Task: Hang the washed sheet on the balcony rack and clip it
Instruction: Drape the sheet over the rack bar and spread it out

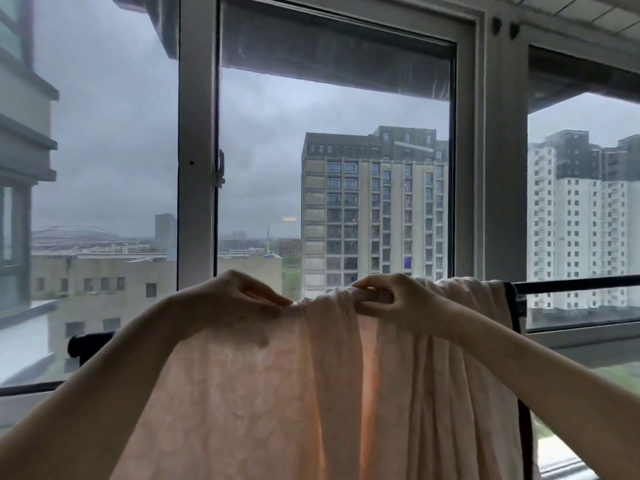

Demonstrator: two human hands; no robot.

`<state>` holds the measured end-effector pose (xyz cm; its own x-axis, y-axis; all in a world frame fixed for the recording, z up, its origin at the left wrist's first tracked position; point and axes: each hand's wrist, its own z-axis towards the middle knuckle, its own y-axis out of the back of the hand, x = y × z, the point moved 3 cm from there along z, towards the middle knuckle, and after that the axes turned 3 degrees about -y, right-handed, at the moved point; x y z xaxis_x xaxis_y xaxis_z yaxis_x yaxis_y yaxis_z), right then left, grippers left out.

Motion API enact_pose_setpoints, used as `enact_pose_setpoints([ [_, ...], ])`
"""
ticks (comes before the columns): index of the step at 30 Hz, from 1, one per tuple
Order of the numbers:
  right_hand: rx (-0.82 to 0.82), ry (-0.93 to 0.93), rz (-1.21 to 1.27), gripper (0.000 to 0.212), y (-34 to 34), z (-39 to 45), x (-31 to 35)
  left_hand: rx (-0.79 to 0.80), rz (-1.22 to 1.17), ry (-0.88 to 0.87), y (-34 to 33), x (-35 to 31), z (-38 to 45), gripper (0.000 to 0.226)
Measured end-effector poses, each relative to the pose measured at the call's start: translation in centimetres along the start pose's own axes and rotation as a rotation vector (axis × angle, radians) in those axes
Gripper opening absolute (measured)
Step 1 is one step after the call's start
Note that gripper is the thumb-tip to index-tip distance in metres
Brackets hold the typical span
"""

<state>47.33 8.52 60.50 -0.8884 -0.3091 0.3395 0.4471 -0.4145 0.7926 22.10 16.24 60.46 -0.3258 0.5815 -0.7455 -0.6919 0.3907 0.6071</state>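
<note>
A pale pink sheet [284, 393], soft and faintly patterned, hangs in long vertical folds at lower centre, its top edge draped over a black rack bar [575, 284] running left to right. The left hand [239, 299] pinches the top edge; the right hand [391, 299] grips bunched fabric beside it. Grey window frame [197, 150] stands behind.

Pale pink sheet [277, 393] with faint floral pattern, black rack [571, 284]
</note>
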Motion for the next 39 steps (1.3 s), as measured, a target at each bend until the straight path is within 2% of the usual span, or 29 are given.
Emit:
enact_pose_setpoints([
  [3,-0.035,-0.042,0.141,0.03,0.0,0.3,-0.2,-0.03,0.091,0.047,-0.1,-0.1,-0.1,0.017],
  [6,-0.066,-0.086,0.212,0.025,-0.1,0.6,-0.2,-0.037,0.197,0.104,-0.5,0.0,0.0,0.024],
  [9,-0.125,-0.151,0.293,0.02,-0.5,1.1,0.0,-0.024,0.201,0.107,-0.7,-0.1,-0.1,0.028],
  [13,-0.094,-0.247,0.327,0.018,-0.5,1.8,0.5,-0.017,0.166,0.103,-0.9,-0.3,-0.6,0.028],
  [21,-0.284,-0.167,-0.042,0.012,-0.2,2.1,2.1,-0.023,0.127,0.111,-1.0,-1.1,-1.8,0.028],
  [25,-0.447,-0.336,-0.213,0.016,3.5,1.0,-1.5,-0.015,0.123,0.115,-1.1,-1.2,-2.1,0.029],
  [28,-0.443,-0.467,-0.278,0.017,4.8,-0.2,-3.7,-0.013,0.1,0.112,-1.3,-1.5,-2.0,0.028],
  [30,-0.431,-0.424,-0.28,0.012,4.7,-0.5,-3.7,-0.012,0.072,0.104,-1.6,-1.5,-1.7,0.025],
  [32,-0.404,-0.288,-0.256,0.002,4.4,-0.5,-3.0,-0.012,0.034,0.094,-1.7,-1.5,-1.5,0.022],
  [39,-0.344,0.084,-0.069,0.022,2.0,-1.2,0.1,-0.074,0.101,0.054,-0.8,-1.1,-1.7,0.019],
])
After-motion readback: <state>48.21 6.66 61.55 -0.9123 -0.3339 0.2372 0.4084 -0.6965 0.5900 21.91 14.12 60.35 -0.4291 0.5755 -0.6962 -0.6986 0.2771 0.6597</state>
